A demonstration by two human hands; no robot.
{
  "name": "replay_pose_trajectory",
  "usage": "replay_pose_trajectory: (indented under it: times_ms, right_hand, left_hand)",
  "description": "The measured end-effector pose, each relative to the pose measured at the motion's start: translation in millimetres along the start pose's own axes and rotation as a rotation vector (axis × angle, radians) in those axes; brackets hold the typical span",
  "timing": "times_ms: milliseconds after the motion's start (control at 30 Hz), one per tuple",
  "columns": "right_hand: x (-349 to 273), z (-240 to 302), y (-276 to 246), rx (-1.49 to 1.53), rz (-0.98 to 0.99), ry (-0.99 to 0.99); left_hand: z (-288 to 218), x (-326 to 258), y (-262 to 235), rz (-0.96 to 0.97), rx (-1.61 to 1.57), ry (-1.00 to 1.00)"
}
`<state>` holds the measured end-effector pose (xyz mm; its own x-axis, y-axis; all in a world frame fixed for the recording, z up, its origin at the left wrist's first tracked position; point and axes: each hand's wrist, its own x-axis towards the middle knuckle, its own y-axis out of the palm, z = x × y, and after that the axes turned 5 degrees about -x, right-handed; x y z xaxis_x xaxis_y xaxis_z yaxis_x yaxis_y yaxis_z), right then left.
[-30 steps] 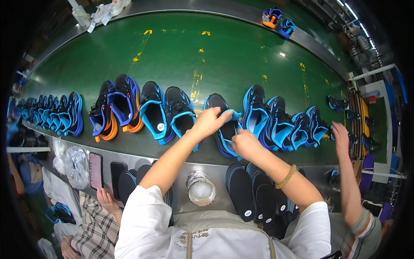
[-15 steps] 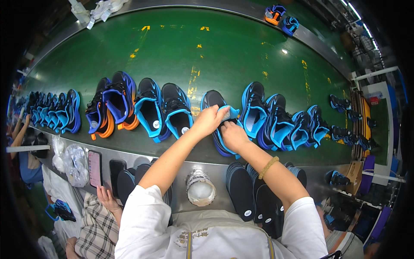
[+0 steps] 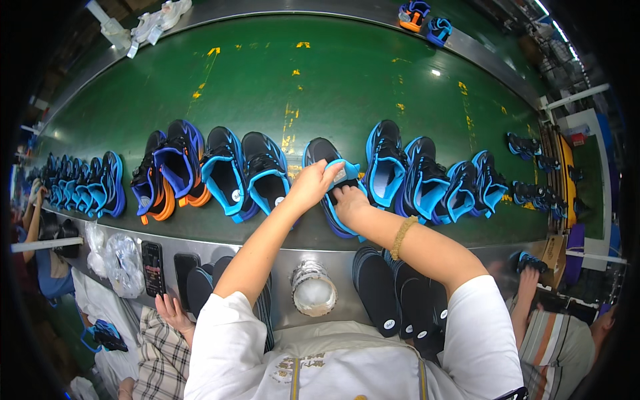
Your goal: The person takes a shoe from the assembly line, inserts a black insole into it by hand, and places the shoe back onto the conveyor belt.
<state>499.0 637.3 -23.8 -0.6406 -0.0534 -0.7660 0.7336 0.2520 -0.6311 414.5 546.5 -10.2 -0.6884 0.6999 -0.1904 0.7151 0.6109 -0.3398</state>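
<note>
A black and blue sneaker [image 3: 321,148] lies on the green belt in front of me, toe pointing away. My left hand [image 3: 316,185] is closed on its light-blue tongue, holding it up at the opening. My right hand [image 3: 350,203] reaches into the shoe with bent fingers pressed together; the fingertips, and anything in them, are hidden inside. Black and blue sneakers [image 3: 267,167] stand close by on the left, with round white stickers inside. On the right is another blue-lined sneaker [image 3: 385,167].
Stacked black insoles [image 3: 375,287] and a tape-wrapped roll [image 3: 314,292] lie on the metal ledge [image 3: 340,260]. Phones [image 3: 153,268] and plastic bags [image 3: 124,265] are at left. A co-worker's hand [image 3: 175,313] rests near a phone; another person's hand [image 3: 531,279] touches a shoe at right.
My right hand has pushed deeper into the sneaker, while my left stays on the tongue. The phone screen has darkened. At right, another person's hand has come to a shoe. The view has shifted slightly.
</note>
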Motion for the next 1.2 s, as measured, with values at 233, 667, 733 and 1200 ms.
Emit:
replay_pose_trajectory:
  times_ms: [233, 667, 733, 1200]
  right_hand:
    - [-6, -11, -19, -0.133, -0.103, -0.128]
    - [-76, 11, 38, 0.513, -1.109, 0.013]
    - [-104, 19, 50, 0.572, -1.048, 0.109]
    - [-179, 0, 70, 0.898, -1.043, 0.262]
  left_hand:
    - [-1, 3, 13, -0.309, 0.021, 0.128]
    - [1, -2, 8, -0.009, 0.602, 0.572]
    - [-1, -14, 9, -0.039, 0.655, 0.571]
    - [-21, -1, -46, -0.136, 0.810, 0.730]
